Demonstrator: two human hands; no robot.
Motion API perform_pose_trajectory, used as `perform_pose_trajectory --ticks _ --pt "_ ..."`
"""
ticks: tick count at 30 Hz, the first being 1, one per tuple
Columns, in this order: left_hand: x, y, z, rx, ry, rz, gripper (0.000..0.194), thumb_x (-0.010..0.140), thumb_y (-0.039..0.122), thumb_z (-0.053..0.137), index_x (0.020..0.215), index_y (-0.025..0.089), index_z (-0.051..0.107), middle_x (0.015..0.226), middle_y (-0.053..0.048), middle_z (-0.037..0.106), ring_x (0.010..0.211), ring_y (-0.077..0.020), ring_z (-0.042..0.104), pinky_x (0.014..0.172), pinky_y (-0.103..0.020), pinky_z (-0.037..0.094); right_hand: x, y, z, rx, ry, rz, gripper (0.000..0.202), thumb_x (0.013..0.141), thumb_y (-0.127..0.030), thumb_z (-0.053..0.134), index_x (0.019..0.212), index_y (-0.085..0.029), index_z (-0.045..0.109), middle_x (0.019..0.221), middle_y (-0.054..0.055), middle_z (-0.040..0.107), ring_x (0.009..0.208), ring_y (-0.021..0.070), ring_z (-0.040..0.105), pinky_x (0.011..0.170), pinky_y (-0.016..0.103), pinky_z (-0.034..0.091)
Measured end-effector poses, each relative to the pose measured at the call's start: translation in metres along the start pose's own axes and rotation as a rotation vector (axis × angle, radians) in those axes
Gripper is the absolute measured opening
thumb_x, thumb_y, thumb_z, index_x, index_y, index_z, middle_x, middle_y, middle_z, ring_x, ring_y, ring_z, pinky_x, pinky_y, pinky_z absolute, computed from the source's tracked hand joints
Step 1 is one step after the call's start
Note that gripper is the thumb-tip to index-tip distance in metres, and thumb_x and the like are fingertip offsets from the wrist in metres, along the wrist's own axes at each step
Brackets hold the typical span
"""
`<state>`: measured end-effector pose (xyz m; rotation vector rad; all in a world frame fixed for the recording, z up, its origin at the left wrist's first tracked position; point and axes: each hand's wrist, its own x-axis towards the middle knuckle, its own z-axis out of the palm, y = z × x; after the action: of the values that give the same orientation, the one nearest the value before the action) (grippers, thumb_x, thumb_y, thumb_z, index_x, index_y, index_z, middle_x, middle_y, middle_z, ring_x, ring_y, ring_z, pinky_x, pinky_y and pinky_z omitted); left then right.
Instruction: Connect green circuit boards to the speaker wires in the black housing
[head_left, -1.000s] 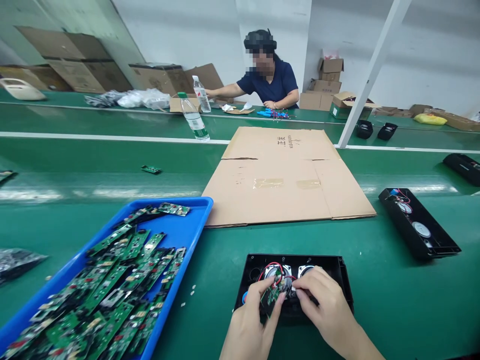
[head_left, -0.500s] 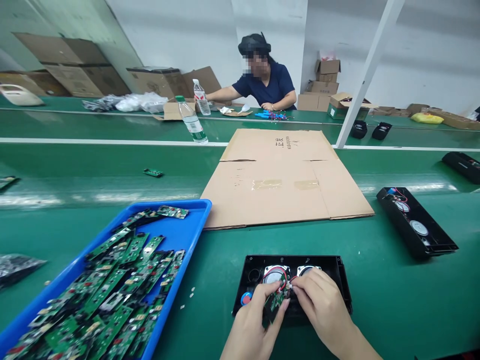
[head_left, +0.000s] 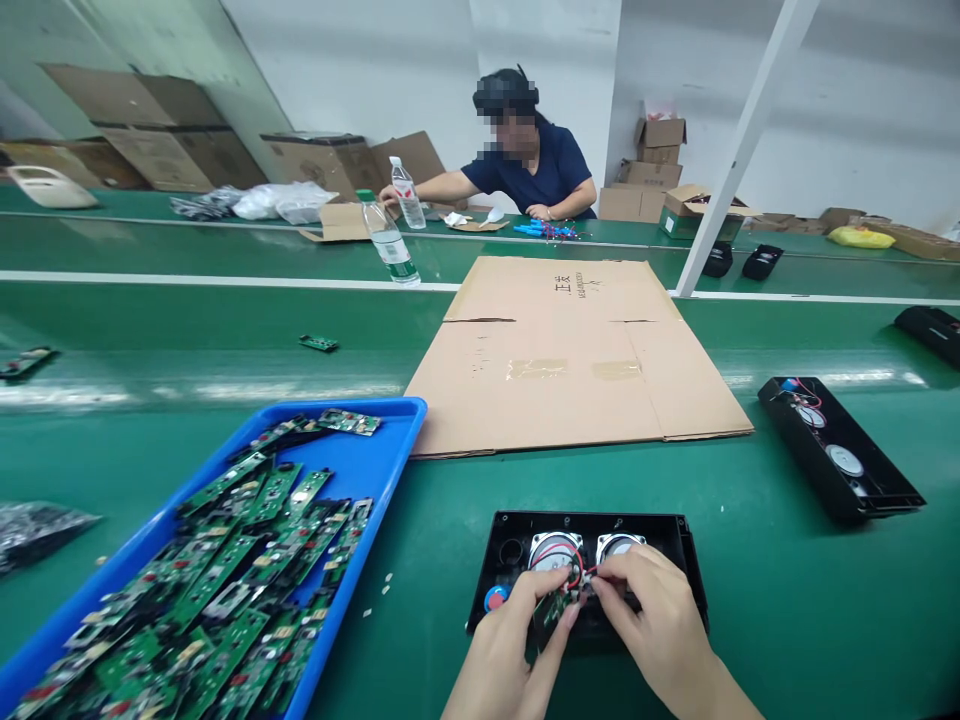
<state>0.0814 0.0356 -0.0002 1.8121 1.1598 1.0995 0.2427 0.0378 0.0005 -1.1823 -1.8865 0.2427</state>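
A black speaker housing (head_left: pixel 600 523) with two round speakers lies on the green table in front of me. Over its left half, my left hand (head_left: pixel 514 635) holds a small green circuit board (head_left: pixel 551 608) between thumb and fingers. My right hand (head_left: pixel 652 620) pinches a small white connector (head_left: pixel 587 577) with red and black wires at the board's upper end; the fingertips of both hands nearly meet there. A blue and red round part (head_left: pixel 496 598) sits in the housing's left end. The hands hide the housing's lower middle.
At left stands a blue tray (head_left: pixel 386 480) heaped with circuit boards. Flat cardboard (head_left: pixel 577 400) lies beyond the housing, and a second open housing (head_left: pixel 840 450) is at right. Two bottles (head_left: pixel 391 245) stand farther back, where a person (head_left: pixel 536 165) reaches across the far bench.
Both hands stay over the housing, with the fingertips slightly shifted around the connector and board. The person opposite has reached farther left. The whole view has moved slightly.
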Motion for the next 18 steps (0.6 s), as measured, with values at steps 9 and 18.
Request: perform_pose_trajectory --ticks 9,18 --pt "0.0007 0.0032 0.0028 0.013 0.047 0.015 0.02 0.089 0.021 0.047 0.107 0.03 0.05 0.092 0.004 0.066 0.081 -0.0137 0.067 0.073 -0.02 0.053 0.0009 -0.002 -0.0008 -0.031 -0.071 -0.046 0.015 0.094 -0.014 0.039 0.084 -0.017 0.049 0.068 0.0 0.055 0.058 0.0121 0.045 0.055 0.025 0.037" --pt "-0.0009 0.0002 0.0057 -0.038 0.073 0.007 0.015 0.091 0.025 0.045 0.104 0.028 0.053 0.096 0.001 0.068 0.079 -0.0149 0.069 0.07 -0.022 0.053 -0.0008 -0.0003 -0.0051 0.121 -0.199 0.109 0.014 0.096 -0.018 0.037 0.085 -0.02 0.046 0.074 -0.001 0.054 0.066 0.0125 0.047 0.059 0.024 0.038"
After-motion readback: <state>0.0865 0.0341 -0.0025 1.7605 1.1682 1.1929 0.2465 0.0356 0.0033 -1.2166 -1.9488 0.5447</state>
